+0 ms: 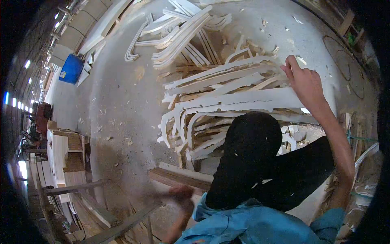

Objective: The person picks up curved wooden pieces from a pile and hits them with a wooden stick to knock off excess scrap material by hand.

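Note:
My right hand (304, 83) is at the right end of a pile of thin, L-bent wooden strips (243, 99). Its fingers are curled in, with thumb and forefinger close together; whether anything is between them I cannot make out. Low on the left, my left hand (181, 194) is smeared by motion, near a brown board (174, 179) on the floor. A dark blur stretches leftward from it, too indistinct to name. My knee in black trousers (254, 134) partly hides the strips, which have white faces and ragged edges.
A second stack of bent strips (183, 36) lies beyond the pile. At the left are a blue bin (72, 68), stacked boards (67, 152) and a wooden frame (118, 227). Wood chips dot the concrete floor (118, 105); a thin cable (345, 61) curls at the right.

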Tool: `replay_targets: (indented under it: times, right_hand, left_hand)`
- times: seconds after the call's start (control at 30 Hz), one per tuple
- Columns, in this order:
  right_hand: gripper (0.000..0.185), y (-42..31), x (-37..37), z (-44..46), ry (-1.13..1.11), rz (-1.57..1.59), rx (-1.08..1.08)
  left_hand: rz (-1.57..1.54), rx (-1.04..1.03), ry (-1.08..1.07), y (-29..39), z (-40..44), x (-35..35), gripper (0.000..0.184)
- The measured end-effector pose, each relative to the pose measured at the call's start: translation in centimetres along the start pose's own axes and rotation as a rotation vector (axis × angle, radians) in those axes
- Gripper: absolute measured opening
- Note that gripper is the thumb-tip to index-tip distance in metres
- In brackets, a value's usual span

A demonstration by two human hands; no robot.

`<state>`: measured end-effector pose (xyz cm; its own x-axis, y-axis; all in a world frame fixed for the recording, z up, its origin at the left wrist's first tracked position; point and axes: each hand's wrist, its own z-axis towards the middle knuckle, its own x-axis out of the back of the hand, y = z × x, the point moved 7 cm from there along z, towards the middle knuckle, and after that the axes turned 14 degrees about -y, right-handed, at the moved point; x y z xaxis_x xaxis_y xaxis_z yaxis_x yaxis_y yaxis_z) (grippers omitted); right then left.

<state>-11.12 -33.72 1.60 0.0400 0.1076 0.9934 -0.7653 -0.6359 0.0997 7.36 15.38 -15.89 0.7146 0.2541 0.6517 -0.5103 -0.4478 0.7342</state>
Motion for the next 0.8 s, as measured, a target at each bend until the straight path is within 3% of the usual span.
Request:
replay_targets:
  times: [0.03, 0.07, 0.1, 0.2, 0.37, 0.47, 0.53, 0.57, 0.63, 0.67, 0.73, 0.8]
  right_hand:
    - [0.028, 0.0, -0.2, -0.2, 0.002, -0.002, 0.002]
    - [0.028, 0.1, -0.4, -0.3, 0.007, 0.001, -0.006]
    - [0.028, 0.2, -1.1, -0.3, -0.042, -0.012, -0.028]
    - [0.028, 0.9, -1.4, -0.6, -0.079, -0.027, -0.048]
    - [0.028, 1.1, -1.7, -0.4, -0.078, 0.028, -0.006]
    - [0.034, 0.3, 0.1, -0.7, -0.247, 0.156, -0.005]
    - [0.047, -0.8, 1.1, -1.5, -0.55, 0.261, -0.055]
    - [0.047, -0.2, 0.5, -1.6, -0.551, 0.257, -0.051]
    - [0.069, -0.3, -1.0, -2.2, -0.532, 0.44, 0.272]
    - [0.069, -0.4, -1.7, -2.3, -0.536, 0.439, 0.272]
    - [0.079, -0.5, -1.9, -2.7, -0.444, 0.329, 0.318]
    - [0.076, -0.7, -1.3, -2.8, -0.448, 0.321, 0.29]
  left_hand:
    - [0.277, 0.118, -0.213, -1.2, 0.6, -2.5, 0.018]
    - [-0.249, 0.236, -0.316, -1.5, 1.4, -5.3, 0.019]
    - [-0.249, 0.236, -0.315, -0.3, 0.9, -5.4, 0.019]
    - [-0.325, 0.288, -0.224, 0.8, -0.8, -4.0, 0.021]
    - [-0.897, 0.224, 0.145, 1.0, -1.0, -1.2, 0.025]
    - [-0.949, -0.005, 0.356, 0.1, 0.4, 2.0, 0.03]
    - [-0.953, -0.03, 0.451, -3.1, 1.5, 3.9, 0.031]
    - [-0.956, -0.028, 0.454, -3.3, 2.1, 4.7, 0.031]
    - [-0.852, 0.115, 0.477, -3.7, 3.0, 5.9, 0.031]
    - [-0.853, 0.119, 0.476, -3.3, 3.5, 6.2, 0.031]
    - [-0.925, 0.336, 0.42, -3.2, 4.3, 5.4, 0.032]
    - [-0.955, 0.401, 0.378, -2.7, 5.0, 4.2, 0.032]
